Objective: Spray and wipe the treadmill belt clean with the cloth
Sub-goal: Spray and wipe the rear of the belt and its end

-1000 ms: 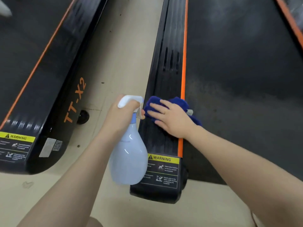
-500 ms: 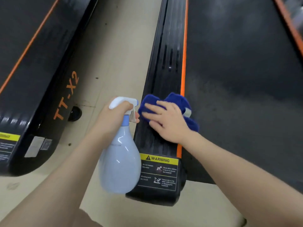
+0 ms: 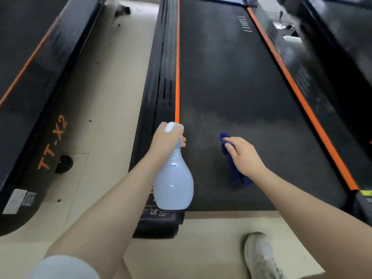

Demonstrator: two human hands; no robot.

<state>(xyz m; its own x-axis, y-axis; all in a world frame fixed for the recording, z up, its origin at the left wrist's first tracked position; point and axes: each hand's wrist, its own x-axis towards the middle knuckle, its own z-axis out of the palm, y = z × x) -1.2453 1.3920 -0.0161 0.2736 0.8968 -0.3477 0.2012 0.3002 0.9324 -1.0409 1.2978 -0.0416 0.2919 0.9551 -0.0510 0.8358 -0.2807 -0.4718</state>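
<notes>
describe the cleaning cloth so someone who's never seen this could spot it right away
Find the wide black treadmill belt edged by orange stripes in the middle of the view. Near its close end, the right hand grips a crumpled cloth that hangs down over the belt. It is the only dark blue thing there; the spray bottle beside it is pale blue.

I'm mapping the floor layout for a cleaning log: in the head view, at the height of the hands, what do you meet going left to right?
Neighbouring treadmill → floor strip → left hand gripping the spray bottle → right hand holding the blue cloth over the treadmill belt → orange stripe.
</notes>
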